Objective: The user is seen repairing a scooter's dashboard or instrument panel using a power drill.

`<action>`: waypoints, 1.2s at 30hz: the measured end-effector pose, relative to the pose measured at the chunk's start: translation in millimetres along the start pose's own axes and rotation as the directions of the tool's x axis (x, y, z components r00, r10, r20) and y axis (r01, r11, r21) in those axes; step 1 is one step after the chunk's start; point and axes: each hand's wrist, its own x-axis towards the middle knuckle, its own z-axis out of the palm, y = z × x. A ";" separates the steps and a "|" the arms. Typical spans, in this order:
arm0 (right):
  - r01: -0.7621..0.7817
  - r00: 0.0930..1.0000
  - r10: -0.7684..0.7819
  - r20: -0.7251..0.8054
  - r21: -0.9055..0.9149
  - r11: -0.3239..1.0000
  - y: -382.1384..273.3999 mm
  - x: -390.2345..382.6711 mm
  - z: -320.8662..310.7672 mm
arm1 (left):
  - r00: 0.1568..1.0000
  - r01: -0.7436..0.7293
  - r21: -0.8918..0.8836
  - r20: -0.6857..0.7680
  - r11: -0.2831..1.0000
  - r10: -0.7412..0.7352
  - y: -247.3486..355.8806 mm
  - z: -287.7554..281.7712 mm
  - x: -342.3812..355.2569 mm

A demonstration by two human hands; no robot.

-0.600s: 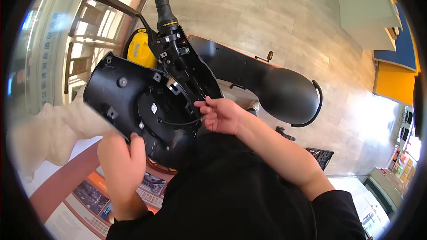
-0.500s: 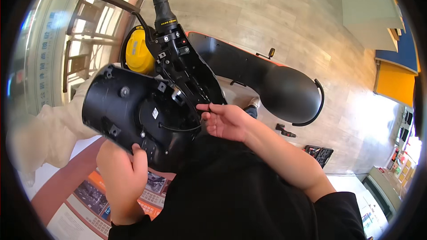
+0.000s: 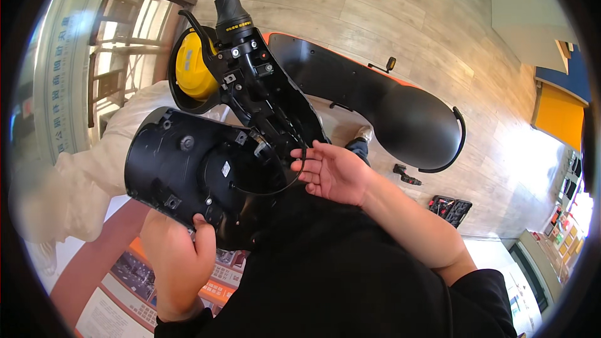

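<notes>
A large black curved plastic cover is tilted in front of me, its hollow side showing clips and screw posts. My left hand grips its lower edge, the thumb on the near side and the other fingers hidden beneath. From the cover, a thin black cable loops up toward the black handlebar assembly. My right hand is palm up with fingers loosely stretched toward that cable, which crosses in front of the fingertips. Whether the fingers press on it is unclear.
A yellow rounded part sits left of the handlebar. Beyond stretches the scooter's black seat with an orange edge. On the wooden floor lie a power drill and an open tool case. A glass panel stands at left.
The cover and handlebar appear slightly lower and further right in view. My right hand has gone from a pointing finger to several loosely extended fingers, and the cable loop now rises beside them.
</notes>
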 end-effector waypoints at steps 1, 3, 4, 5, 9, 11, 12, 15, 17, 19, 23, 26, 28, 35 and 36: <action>-0.003 1.000 0.003 0.004 -0.002 1.000 -1.3 2.2 4.8 | 0.998 -0.023 0.009 -0.060 1.000 0.024 -1.4 3.9 0.8; 0.046 0.985 -0.041 -0.167 0.030 0.998 -1.7 9.7 16.6 | 0.992 -0.044 0.020 -0.120 0.999 0.046 -0.9 5.6 3.4; 0.043 0.986 -0.038 -0.165 0.028 0.999 -1.7 11.4 25.4 | 0.992 -0.046 -0.010 -0.121 0.999 0.044 0.3 5.8 4.8; 0.046 0.976 -0.025 -0.216 0.095 0.994 -1.4 12.0 36.0 | 0.992 -0.047 -0.041 -0.121 0.998 0.042 1.2 6.0 5.5; -0.012 0.997 0.037 -0.073 0.313 0.950 1.5 27.2 13.8 | 0.987 -0.065 -0.065 -0.150 0.996 0.055 4.8 8.7 6.4; -0.005 0.998 0.024 -0.055 0.325 0.946 4.5 30.3 3.8 | 0.988 -0.077 -0.090 -0.138 0.993 0.064 6.4 7.9 3.5; -0.001 0.999 0.014 -0.035 0.336 0.942 6.0 31.3 6.0 | 0.988 -0.071 -0.084 -0.140 0.994 0.058 6.1 7.7 0.9; 0.122 0.973 -0.066 -0.221 0.249 0.961 10.9 31.7 21.8 | 0.993 -0.069 -0.051 -0.104 0.996 0.064 6.6 10.6 -5.1; 0.125 0.973 -0.070 -0.220 0.248 0.961 12.4 32.4 23.4 | 0.988 -0.063 -0.057 -0.141 0.996 0.055 10.9 12.2 -4.9; 0.132 0.973 -0.077 -0.220 0.251 0.959 14.0 33.3 21.7 | 0.988 -0.072 -0.058 -0.138 0.996 0.063 13.9 12.6 -5.5; 0.124 0.981 -0.082 -0.176 0.248 0.961 16.9 37.0 14.0 | 0.990 -0.063 -0.028 -0.131 0.998 0.059 23.6 9.5 -8.6; 0.097 0.992 -0.068 -0.108 0.296 0.950 15.6 44.1 1.2 | 0.991 -0.064 -0.021 -0.119 0.998 0.061 26.0 9.1 -11.5; 0.068 0.997 -0.053 -0.053 0.330 0.942 17.9 43.4 3.5 | 0.987 -0.074 -0.014 -0.145 0.997 0.071 28.0 9.8 -13.8; 0.134 0.991 -0.130 -0.034 0.329 0.935 31.4 20.4 22.9 | 0.978 0.165 0.015 -0.128 0.986 -0.162 45.0 -0.3 -10.0; 0.212 0.974 -0.183 -0.134 0.259 0.942 33.2 12.9 30.5 | 0.979 0.163 0.019 -0.130 0.986 -0.160 45.5 1.2 -9.4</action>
